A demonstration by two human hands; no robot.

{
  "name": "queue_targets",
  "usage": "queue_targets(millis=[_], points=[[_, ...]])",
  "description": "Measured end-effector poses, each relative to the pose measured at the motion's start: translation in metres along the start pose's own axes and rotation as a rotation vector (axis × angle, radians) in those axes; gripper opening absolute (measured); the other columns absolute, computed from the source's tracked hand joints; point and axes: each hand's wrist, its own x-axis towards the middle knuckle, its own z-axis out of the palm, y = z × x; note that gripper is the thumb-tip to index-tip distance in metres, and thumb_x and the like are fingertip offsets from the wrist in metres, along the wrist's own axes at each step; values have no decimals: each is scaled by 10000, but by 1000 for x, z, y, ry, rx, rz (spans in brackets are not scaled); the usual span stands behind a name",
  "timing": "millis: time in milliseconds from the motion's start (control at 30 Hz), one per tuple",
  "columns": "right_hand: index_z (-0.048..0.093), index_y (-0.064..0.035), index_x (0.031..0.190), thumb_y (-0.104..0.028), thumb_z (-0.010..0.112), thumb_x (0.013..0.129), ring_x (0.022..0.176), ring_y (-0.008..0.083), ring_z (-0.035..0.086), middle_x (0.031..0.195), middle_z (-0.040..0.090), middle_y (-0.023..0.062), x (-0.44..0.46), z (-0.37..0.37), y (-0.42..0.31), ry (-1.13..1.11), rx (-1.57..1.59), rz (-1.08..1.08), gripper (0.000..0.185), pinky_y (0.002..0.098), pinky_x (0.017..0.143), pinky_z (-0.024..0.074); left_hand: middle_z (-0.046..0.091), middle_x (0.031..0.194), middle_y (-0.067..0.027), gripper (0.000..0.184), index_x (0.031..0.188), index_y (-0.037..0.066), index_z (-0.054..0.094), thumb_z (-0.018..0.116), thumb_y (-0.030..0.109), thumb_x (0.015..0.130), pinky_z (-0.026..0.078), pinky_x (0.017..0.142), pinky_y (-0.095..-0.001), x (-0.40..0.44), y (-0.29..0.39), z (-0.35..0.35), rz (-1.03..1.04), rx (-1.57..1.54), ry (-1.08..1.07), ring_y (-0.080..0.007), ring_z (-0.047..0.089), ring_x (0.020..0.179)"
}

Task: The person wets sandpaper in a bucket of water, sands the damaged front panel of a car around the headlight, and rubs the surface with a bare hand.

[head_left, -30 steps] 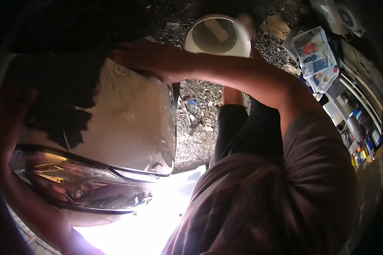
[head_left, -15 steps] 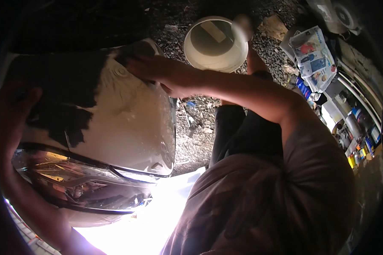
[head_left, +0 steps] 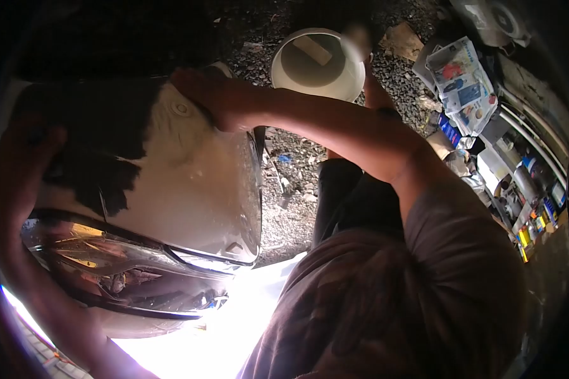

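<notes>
A car's painted corner panel [head_left: 189, 189] fills the left side, pale with a large dark patch [head_left: 107, 145]. My right hand [head_left: 208, 98] presses on its upper part, beside a round raised mark [head_left: 180, 108]. Its fingers are together and bent down to the surface; anything beneath them is hidden. My left hand [head_left: 38, 142] lies in shadow at the panel's far left, its thumb apart from the other fingers and nothing visible in it. Below the panel sits a clear headlight [head_left: 126, 278], with my left forearm passing its outer end.
A pale bucket [head_left: 351, 88] with a flat strip inside stands on gravel beyond my right arm. Newspaper [head_left: 464, 88], cans and bottles [head_left: 531, 183] crowd the right side. Very bright light [head_left: 215, 347] washes out the area under the headlight.
My right hand has slid up and slightly left over the panel, with its forearm following. The left hand stays almost where it was.
</notes>
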Motion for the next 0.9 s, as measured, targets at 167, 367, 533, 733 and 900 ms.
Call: queue_targets(millis=[167, 367, 533, 733, 900], points=[[76, -100, 1732, -56, 674, 888, 1646, 364, 187, 1798, 96, 192, -61, 30, 17, -6, 31, -96, 1036, 465, 1345, 254, 679, 1029, -123, 381, 1177, -15, 659, 772, 290, 979, 555, 790, -370, 6, -18, 7, 80, 45, 11, -192, 681, 893], [68, -67, 1729, -207, 540, 922, 1664, 369, 78, 1790, 47, 243, 19, -6, 23, -63, 254, -102, 946, 501, 1363, 119, 691, 1035, -131, 401, 1161, -22, 673, 783, 315, 974, 554, 777, -366, 5, -13, 5, 95, -31, -14, -206, 685, 890], [98, -73, 1729, -462, 510, 1033, 1665, 352, 87, 1787, 92, 237, -68, 33, 32, 34, 191, -222, 898, 482, 1355, 136, 707, 1066, -132, 418, 1201, -20, 676, 778, 319, 978, 578, 798, -373, 7, -29, 9, 99, 19, 32, -217, 708, 900], [152, -59, 1719, -558, 464, 1088, 1642, 394, 173, 1778, 132, 247, 22, 6, 36, -7, 291, 64, 863, 459, 1344, 193, 726, 1055, -114, 414, 1225, -5, 678, 770, 319, 984, 574, 794, -370, 10, -15, 4, 45, 23, 18, -202, 705, 900], [228, -56, 1705, -511, 491, 1087, 1643, 379, 199, 1778, 158, 241, -33, 29, 9, 136, 399, 125, 811, 446, 1342, 198, 729, 1107, -110, 400, 1252, 25, 675, 792, 267, 955, 577, 844, -385, 10, -15, 0, 44, 50, -79, -236, 713, 919]])
